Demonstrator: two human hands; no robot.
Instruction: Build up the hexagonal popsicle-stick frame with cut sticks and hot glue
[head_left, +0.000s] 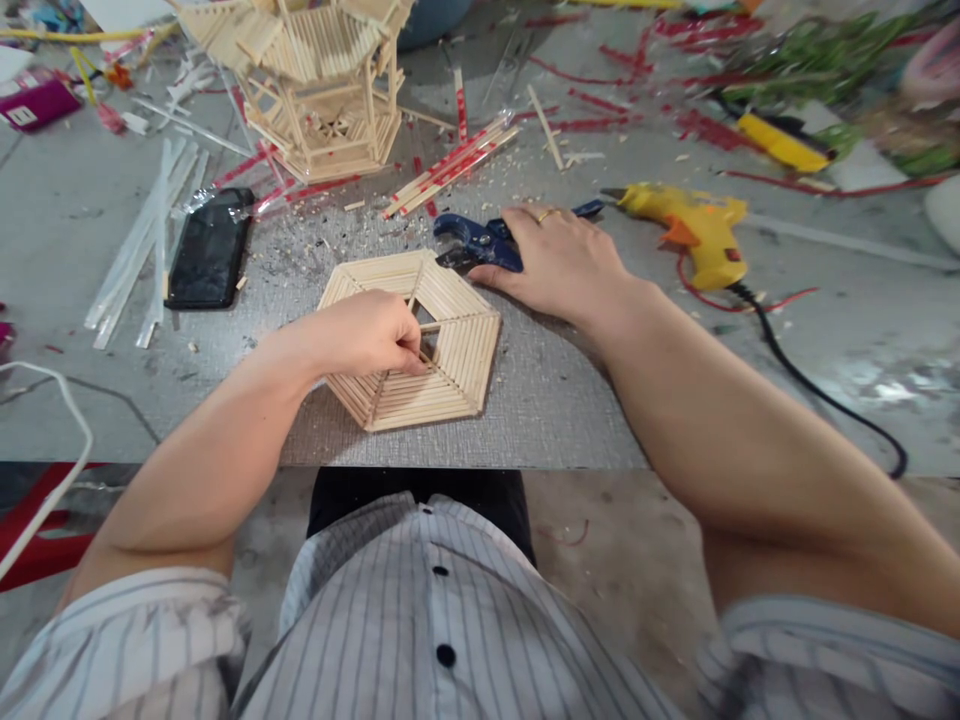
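Note:
A flat hexagonal panel of thin wooden sticks (465, 350) lies near the table's front edge, with small gaps at its centre. My left hand (375, 330) reaches over it, thumb and fingers pinched together at the central opening. What those fingertips hold is too small to make out. Just right of the panel, my right hand (559, 250) closes over dark blue hand cutters (469, 238) lying on the table. The palm covers the tool's middle, and its two ends stick out on either side.
A yellow hot glue gun (694, 225) lies to the right, trailing a black cord. Behind the panel stands a stick-built pavilion model (330, 110). A black phone (210, 250), clear glue sticks (146, 235), red-wrapped sticks (454, 165) and plastic scraps are scattered around.

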